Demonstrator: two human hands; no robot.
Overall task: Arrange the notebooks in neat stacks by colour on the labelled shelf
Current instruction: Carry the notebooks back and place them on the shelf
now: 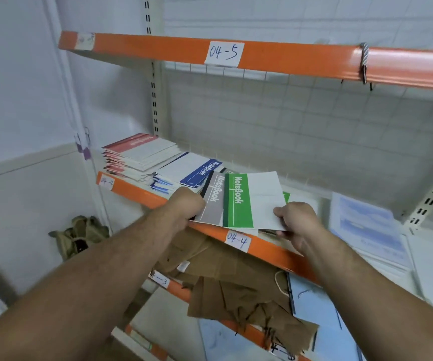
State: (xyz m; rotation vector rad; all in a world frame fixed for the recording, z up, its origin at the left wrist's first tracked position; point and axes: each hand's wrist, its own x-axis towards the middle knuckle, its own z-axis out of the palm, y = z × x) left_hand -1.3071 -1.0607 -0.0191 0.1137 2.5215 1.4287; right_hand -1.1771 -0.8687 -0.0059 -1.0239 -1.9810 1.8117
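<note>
A: So, hands?
B: Both busy: left hand (187,204) curled round the grey notebook (213,204), right hand (298,222) pinching the white corner of the green notebook (238,201), which overlaps the grey one.
A: Where?
B: At the shelf (132,191) front edge, just above the 04-4 label (237,242). Blue stack (197,169) just behind, red stack (141,155) at the left end.

I see free shelf (275,252) surface along the back edge, from the blue stack (189,170) to the pale booklets (366,225) at the right end. The red stack (142,155) fills the left end. The held grey notebook (211,204) and green notebook (237,201) block the front edge's middle. The upper shelf (288,58) caps the height, and the wire grid (288,121) closes the back.
</note>
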